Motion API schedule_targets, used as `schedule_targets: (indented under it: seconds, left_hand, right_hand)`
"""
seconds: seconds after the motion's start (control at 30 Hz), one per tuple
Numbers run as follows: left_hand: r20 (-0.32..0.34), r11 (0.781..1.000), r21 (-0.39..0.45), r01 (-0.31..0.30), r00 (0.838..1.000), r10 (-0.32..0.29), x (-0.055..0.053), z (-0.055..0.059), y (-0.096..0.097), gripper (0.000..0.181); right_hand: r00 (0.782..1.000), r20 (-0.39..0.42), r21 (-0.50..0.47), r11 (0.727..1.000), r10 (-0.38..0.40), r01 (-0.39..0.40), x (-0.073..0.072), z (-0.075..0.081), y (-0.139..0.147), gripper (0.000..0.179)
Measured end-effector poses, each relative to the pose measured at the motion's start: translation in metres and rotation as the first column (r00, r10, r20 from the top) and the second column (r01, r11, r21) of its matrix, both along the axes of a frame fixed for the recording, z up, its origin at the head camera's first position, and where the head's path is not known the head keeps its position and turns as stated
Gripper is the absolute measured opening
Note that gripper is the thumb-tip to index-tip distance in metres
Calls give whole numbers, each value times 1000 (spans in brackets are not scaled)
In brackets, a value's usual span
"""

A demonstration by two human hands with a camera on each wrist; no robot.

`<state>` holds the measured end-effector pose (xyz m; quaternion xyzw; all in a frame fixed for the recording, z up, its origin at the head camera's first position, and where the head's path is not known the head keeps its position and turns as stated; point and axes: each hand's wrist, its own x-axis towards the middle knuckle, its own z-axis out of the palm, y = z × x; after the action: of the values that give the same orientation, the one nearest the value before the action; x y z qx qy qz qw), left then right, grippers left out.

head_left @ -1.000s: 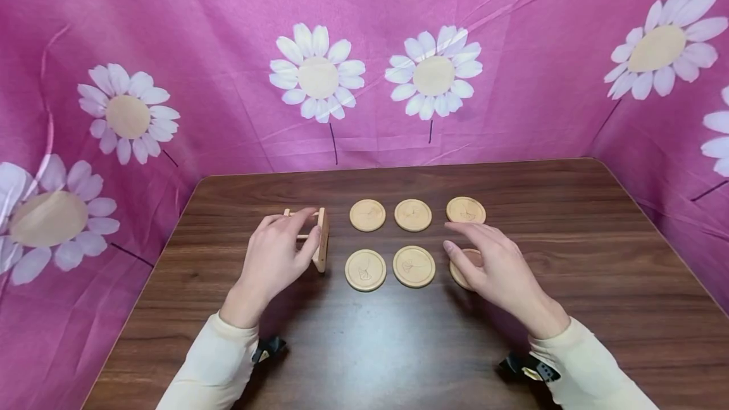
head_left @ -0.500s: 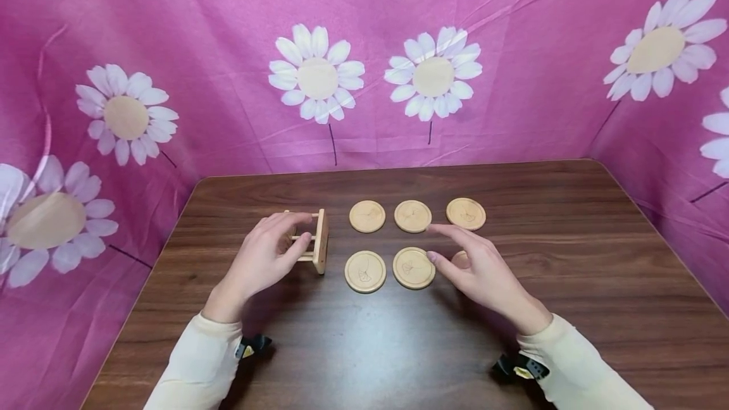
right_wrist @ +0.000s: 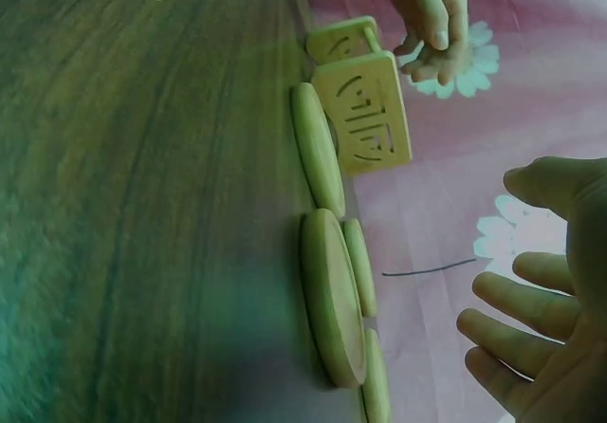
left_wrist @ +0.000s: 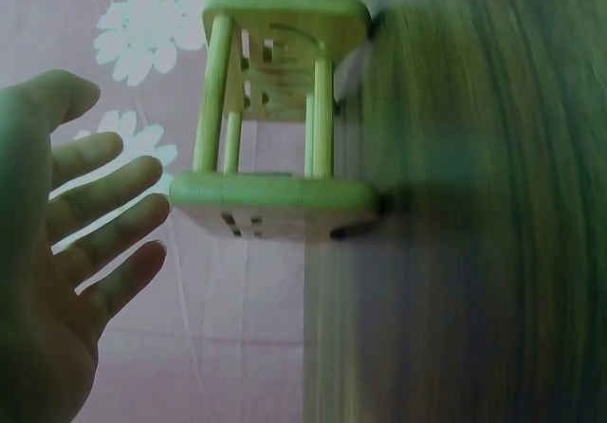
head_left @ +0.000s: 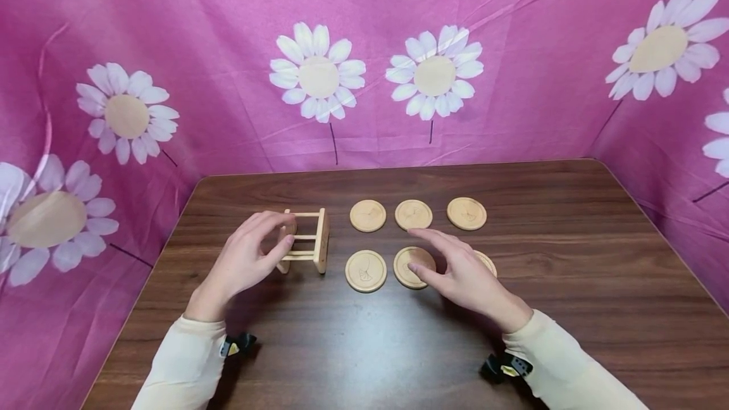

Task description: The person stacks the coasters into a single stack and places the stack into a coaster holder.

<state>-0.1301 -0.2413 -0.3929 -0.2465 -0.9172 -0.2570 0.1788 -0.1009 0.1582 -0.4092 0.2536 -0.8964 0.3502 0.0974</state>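
Note:
A small wooden rack (head_left: pixel 321 242), two cut-out end plates joined by round bars, stands upright on the table's left part. My left hand (head_left: pixel 245 255) hovers at its left side, fingers loosely spread; the left wrist view shows a gap between these fingers and the rack (left_wrist: pixel 275 193). Round wooden coasters with engraved leaf designs lie flat in two rows of three. Over the front middle coaster (head_left: pixel 405 259) is my right hand (head_left: pixel 464 277), relaxed and holding nothing. It partly covers the front right coaster (head_left: pixel 486 262). The front left coaster (head_left: pixel 366 271) is fully visible.
Behind lie the back left coaster (head_left: pixel 367 216), back middle coaster (head_left: pixel 413 214) and back right coaster (head_left: pixel 466 214). The dark wood table (head_left: pixel 353 347) ends at a pink cloth (head_left: pixel 228 49) printed with daisies, hanging behind and along both sides.
My left hand has drawn back leftward off the rack, uncovering its bars. My right hand has moved left, from the front right coaster to above the front middle one. Rack and coasters stay put.

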Motion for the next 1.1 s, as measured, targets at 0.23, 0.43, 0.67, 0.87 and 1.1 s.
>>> schedule_targets:
  seconds: [0.23,0.43,0.67,0.87,1.1]
  left_hand:
    - [43,998,-57,-18,999,21,0,1,-12,42]
    - [101,995,-98,-17,995,27,-1,-1,-20,46]
    - [191,999,-53,7,982,3,-4,-7,-29,46]
    - [286,999,-7,32,958,-28,-6,-13,-36,46]
    - [357,997,46,62,931,-75,-11,-22,-41,49]
  right_hand:
    - [999,11,18,999,44,-44,-1,-5,-8,57]
    - [997,41,25,998,58,-59,-1,-7,-15,60]
    - [996,60,27,997,69,-71,-2,-9,-22,66]
    - [994,29,56,993,104,-106,-3,-15,-31,72]
    - [989,2,80,986,146,-145,-5,-23,-43,72]
